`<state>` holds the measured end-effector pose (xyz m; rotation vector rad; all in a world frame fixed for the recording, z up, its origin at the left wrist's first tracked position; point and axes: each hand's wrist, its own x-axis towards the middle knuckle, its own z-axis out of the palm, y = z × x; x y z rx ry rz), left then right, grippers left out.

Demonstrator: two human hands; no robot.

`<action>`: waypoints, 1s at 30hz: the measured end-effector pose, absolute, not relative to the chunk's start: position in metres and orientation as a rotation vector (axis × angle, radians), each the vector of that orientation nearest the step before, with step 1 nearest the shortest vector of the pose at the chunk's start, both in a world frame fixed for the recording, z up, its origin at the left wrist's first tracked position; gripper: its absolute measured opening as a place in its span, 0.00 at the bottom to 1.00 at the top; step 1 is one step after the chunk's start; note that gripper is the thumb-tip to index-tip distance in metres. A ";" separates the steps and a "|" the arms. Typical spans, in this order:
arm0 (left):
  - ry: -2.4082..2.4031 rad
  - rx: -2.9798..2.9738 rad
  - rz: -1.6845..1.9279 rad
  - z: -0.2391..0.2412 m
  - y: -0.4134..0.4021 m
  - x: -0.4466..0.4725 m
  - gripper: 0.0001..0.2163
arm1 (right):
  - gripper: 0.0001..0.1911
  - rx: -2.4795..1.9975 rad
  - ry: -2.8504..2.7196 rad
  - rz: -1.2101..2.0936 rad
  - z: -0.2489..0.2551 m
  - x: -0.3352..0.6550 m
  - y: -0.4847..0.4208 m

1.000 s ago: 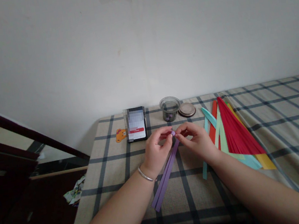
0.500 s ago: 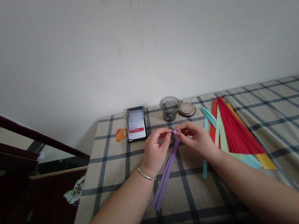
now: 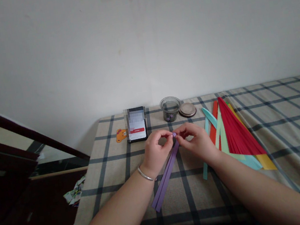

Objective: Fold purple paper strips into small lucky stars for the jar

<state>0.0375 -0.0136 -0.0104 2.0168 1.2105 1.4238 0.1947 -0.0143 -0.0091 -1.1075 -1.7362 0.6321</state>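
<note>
Both of my hands meet above the checked tablecloth [image 3: 114, 178]. My left hand [image 3: 156, 152], with a silver bracelet on the wrist, pinches the far end of a purple paper strip [image 3: 165, 176]. My right hand [image 3: 198, 141] pinches the same small folded end from the other side. The rest of the strip trails down towards me and lies on the cloth. The fingertips of both hands touch at the fold.
A phone [image 3: 136, 124] lies at the back, with an orange bear sticker [image 3: 120, 135] to its left. A clear jar [image 3: 170, 108] and its lid [image 3: 187, 110] stand by the wall. Red, yellow, green and blue paper strips [image 3: 234, 133] fan out at my right.
My fingers have shifted slightly around the folded purple end and closed in tighter. The strip and everything else on the table lie as before.
</note>
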 end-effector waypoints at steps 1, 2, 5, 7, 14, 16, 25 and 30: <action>1.208 2.010 1.416 -0.011 -0.013 0.037 0.02 | 0.04 -1.107 -1.745 0.622 -0.009 0.195 -0.015; 1.202 2.000 1.405 -0.011 -0.013 0.037 0.02 | 0.04 -1.108 -1.748 0.620 -0.009 0.195 -0.015; 1.163 1.961 1.378 -0.011 -0.012 0.036 0.03 | 0.04 -1.119 -1.719 0.668 -0.011 0.195 -0.015; 1.135 1.943 1.367 -0.011 -0.012 0.036 0.03 | 0.05 -1.126 -1.675 0.737 -0.012 0.193 -0.014; 1.175 1.947 1.359 -0.012 -0.011 0.037 0.03 | 0.06 -1.157 -1.601 0.876 -0.014 0.192 -0.011; 1.192 1.943 1.353 -0.011 -0.011 0.037 0.03 | 0.06 -1.166 -1.624 0.854 -0.014 0.192 -0.010; 1.241 1.954 1.254 -0.013 -0.009 0.037 0.02 | 0.05 -1.221 -1.809 0.643 -0.011 0.197 -0.010; 1.195 1.940 1.208 -0.018 -0.006 0.035 0.01 | 0.06 -1.221 -1.868 0.623 -0.008 0.200 -0.008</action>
